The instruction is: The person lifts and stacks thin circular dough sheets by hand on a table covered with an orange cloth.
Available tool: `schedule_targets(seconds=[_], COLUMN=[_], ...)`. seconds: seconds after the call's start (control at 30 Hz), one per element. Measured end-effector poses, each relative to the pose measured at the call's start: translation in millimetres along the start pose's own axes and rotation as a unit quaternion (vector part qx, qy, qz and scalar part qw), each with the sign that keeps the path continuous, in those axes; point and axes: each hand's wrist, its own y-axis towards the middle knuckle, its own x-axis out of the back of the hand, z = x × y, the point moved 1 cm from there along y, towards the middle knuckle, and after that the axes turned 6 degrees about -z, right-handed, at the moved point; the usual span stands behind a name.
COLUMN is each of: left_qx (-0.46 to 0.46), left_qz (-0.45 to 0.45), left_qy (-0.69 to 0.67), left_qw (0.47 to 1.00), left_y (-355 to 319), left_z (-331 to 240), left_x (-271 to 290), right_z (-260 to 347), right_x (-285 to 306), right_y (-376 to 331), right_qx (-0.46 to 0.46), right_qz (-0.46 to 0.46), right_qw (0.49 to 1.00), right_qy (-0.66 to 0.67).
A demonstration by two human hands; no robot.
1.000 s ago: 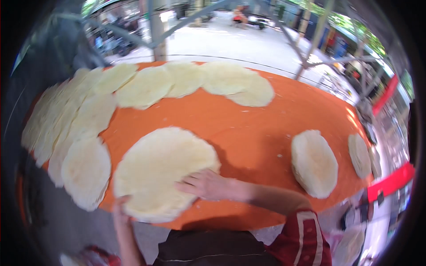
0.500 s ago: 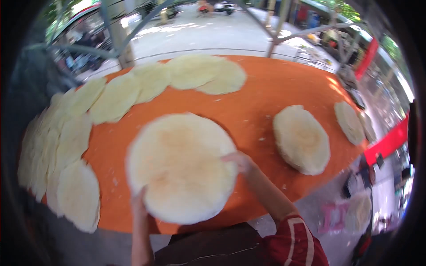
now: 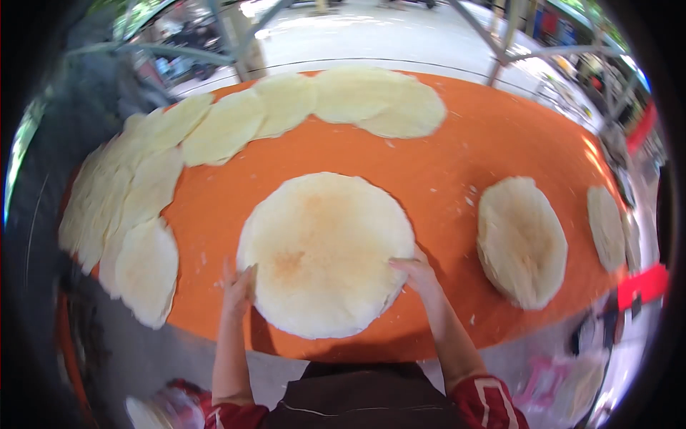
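Note:
A thick round stack of thin pale flatbreads (image 3: pixel 329 243), its top one browned in patches, lies at the middle near edge of the orange table. At the stack's left rim is my left hand (image 3: pixel 238 289), its fingers apart and its thumb toward the bread. My right hand (image 3: pixel 418 275) grips the right rim, thumb over the top and the other fingers along the side, partly hidden.
Overlapping pale flatbreads (image 3: pixel 221 129) line the table's left and far edges. A second stack (image 3: pixel 522 243) sits to the right, with smaller pieces (image 3: pixel 606 229) beyond it. The orange tabletop (image 3: pixel 443 179) has scattered flakes. A pink stool (image 3: pixel 543 382) stands below right.
The round stack has come down flat on the table from a tilted hold. My left hand has loosened at its rim; my right stays at the right rim. The view has shifted left.

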Motion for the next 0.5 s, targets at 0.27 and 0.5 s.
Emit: schedule_targets(seconds=[0.27, 0.5], left_qx=[0.02, 0.075], left_qz=[-0.04, -0.088], left_qy=[-0.208, -0.151], left_qw=[0.977, 0.982], left_y=[-67, -59], left_z=[28, 36], left_x=[-56, -59], right_z=[55, 51], right_x=[60, 56], right_y=[7, 6], right_qx=[0.004, 0.01], right_qz=[-0.063, -0.089], right_qw=[0.994, 0.989], right_qy=[-0.091, -0.115])
